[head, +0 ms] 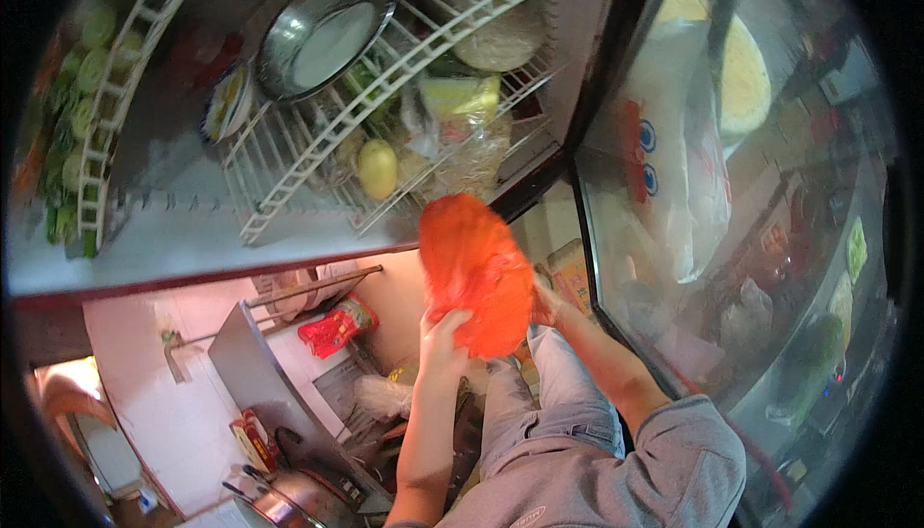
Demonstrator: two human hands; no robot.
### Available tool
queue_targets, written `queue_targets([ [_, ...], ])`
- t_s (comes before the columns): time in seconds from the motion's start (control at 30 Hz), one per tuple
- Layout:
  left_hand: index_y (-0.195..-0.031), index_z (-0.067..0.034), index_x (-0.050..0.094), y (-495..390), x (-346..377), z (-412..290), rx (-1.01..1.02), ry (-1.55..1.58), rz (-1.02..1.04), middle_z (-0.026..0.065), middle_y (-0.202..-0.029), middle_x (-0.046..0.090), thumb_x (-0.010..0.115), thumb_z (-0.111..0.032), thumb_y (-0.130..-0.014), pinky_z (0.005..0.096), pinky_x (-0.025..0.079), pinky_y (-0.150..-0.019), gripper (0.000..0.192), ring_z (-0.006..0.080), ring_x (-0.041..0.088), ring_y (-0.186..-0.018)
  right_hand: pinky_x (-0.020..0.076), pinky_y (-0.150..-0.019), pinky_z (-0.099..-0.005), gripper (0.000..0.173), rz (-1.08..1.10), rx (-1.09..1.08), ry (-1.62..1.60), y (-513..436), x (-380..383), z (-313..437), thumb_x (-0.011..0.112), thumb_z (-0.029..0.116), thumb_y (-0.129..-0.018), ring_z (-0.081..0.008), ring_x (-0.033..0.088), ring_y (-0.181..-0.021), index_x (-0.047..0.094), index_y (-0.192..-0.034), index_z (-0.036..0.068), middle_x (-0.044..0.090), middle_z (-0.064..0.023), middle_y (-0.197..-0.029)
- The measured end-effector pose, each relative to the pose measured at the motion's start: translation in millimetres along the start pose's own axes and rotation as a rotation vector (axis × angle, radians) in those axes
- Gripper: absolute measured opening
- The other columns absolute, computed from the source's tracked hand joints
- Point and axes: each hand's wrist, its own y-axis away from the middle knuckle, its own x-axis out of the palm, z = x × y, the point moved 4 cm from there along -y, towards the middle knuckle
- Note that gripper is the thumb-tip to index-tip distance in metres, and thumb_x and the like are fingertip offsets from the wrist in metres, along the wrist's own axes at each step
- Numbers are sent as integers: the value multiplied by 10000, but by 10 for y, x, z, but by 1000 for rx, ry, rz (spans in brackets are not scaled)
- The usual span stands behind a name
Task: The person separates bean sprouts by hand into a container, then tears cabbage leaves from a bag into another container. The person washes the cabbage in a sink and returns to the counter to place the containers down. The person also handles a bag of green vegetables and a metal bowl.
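My left hand (446,344) grips the lower left edge of a bulging orange-red plastic bag (480,275), thumb on its near face. My right hand (547,302) is at the bag's right edge, its fingers largely hidden behind the bag. What the bag holds does not show. Just beyond it, a white wire shelf (426,59) in an open refrigerated cabinet bears a steel bowl (325,33) with white contents. A yellowish oval fruit or vegetable (377,169) and a clear bag of pale food (473,160) lie below the shelf's front rail.
The glass door (650,254) stands open at the right, with blurred bags and food seen in or through it. Leafy vegetables (79,95) fill a rack at the far left. Lower left are a metal panel (267,376), a red package (338,326) and a metal pot (296,503).
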Motion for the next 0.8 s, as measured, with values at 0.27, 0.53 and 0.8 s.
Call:
queue_targets([
  [0.27,-1272,39,503,-365,574,-104,615,-1455,-53,142,-1141,580,682,-211,-825,409,508,-831,542,310,628,-959,504,-935,-446,636,167,-320,-339,-516,409,830,432,557,-965,-275,571,-1153,434,-1378,74,531,-80,-1353],
  [0.53,-1503,-112,288,-1250,469,-24,940,-1671,-186,136,-1575,200,676,-293,-823,649,173,-1089,804,399,108,-1453,512,-910,-434,602,157,-479,-348,-1798,936,1665,446,533,-967,-250,581,-1122,454,-1353,70,547,-76,-1322],
  [0.8,-1480,-181,339,-2649,298,58,949,-1729,17,37,-1557,277,557,-202,-891,648,112,-1122,629,307,228,-1437,520,-885,-423,568,9,-562,-339,-2184,768,2466,459,508,-970,-226,591,-1092,473,-1327,67,564,-72,-1291],
])
